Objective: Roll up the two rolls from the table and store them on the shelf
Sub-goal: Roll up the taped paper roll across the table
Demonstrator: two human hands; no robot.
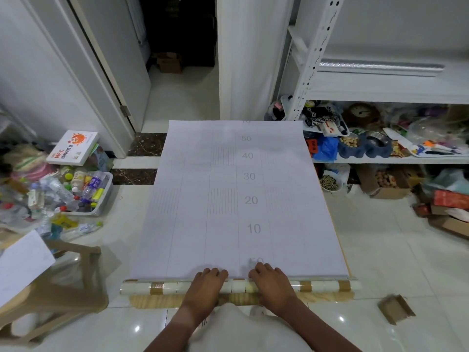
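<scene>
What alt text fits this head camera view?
Both hands, left hand and right hand, press on a marble-patterned roll at the table's near edge; its white gridded sheet lies unrolled ahead. A silver roll rests on the shelf.

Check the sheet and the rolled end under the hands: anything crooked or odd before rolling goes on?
The rolled end lies about square across the near edge of the sheet, both hands near its middle. The sheet lies flat, no creases. One oddity: a loose cardboard scrap on the floor at right.
</scene>
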